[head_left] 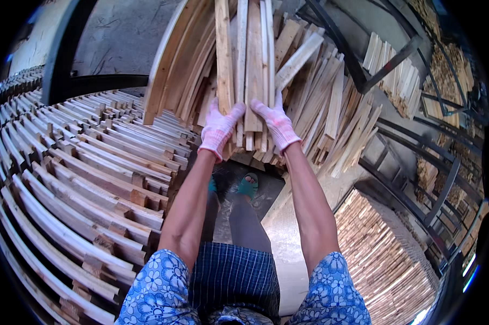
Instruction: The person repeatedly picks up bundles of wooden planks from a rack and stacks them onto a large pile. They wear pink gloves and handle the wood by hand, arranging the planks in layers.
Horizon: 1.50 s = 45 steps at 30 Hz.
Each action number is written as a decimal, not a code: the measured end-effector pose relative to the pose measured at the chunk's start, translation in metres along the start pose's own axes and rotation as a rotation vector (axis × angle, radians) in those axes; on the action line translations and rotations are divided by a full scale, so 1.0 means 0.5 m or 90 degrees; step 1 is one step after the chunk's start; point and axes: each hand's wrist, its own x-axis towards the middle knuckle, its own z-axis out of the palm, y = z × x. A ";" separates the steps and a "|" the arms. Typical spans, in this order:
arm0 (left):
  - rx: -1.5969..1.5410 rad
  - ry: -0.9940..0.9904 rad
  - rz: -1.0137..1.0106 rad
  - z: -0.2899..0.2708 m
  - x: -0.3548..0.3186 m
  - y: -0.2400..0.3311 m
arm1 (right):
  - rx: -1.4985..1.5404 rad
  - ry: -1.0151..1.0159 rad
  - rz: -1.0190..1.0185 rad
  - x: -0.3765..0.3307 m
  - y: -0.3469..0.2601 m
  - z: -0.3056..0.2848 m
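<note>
Both my hands wear pinkish-white knit gloves and hold the near ends of a small bundle of long, pale wooden strips that point away from me. My left hand closes round the bundle's left side, its thumb pointing in toward the middle. On the right side, my right hand grips in the same way, thumb inward. The bundle lies over a loose heap of wooden strips, some of them crossed at angles. Left of it, more long boards lean side by side. My fingers under the bundle are hidden.
Layered wooden slats with spacer blocks fill the left side. A black metal frame stands beyond them. At lower right is a dense stack of strips, beside black metal racks. My sandalled foot rests on a dark board.
</note>
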 end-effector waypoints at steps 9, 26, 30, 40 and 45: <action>0.059 -0.115 -0.104 -0.112 -0.406 0.047 | -0.084 -0.094 0.144 -0.346 -0.105 -0.044; -0.266 -0.147 -0.047 -0.175 -0.613 0.049 | 0.039 -0.131 0.128 -0.552 -0.200 -0.002; -0.422 -0.204 0.012 -0.188 -0.657 0.105 | 0.008 -0.134 0.119 -0.615 -0.310 0.014; -0.395 -0.173 0.348 -0.367 -0.901 0.424 | 0.006 -0.222 -0.218 -0.854 -0.632 0.135; -0.429 -0.065 0.549 -0.489 -1.065 0.517 | -0.028 -0.304 -0.353 -1.002 -0.785 0.225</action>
